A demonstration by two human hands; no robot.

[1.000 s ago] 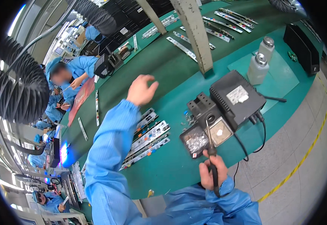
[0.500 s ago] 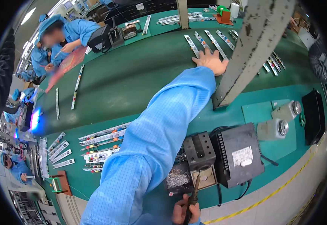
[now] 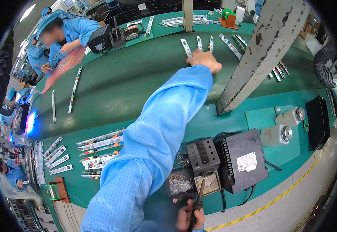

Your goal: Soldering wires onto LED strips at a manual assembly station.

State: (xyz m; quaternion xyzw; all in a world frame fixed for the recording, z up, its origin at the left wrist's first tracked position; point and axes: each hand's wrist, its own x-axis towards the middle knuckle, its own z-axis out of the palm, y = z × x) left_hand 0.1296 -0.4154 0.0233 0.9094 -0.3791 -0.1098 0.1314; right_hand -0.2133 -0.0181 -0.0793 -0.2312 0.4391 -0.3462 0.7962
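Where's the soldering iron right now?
In the head view, bottom, slightly right of centre: the dark-handled soldering iron is in the right hand, its tip near the square tan pad.

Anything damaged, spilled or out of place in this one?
The metal post looks worn: dark patches break up its pale paint, as if chipped. Small loose bits lie outside the dark scrap tray, beside the iron stand, perhaps strays.
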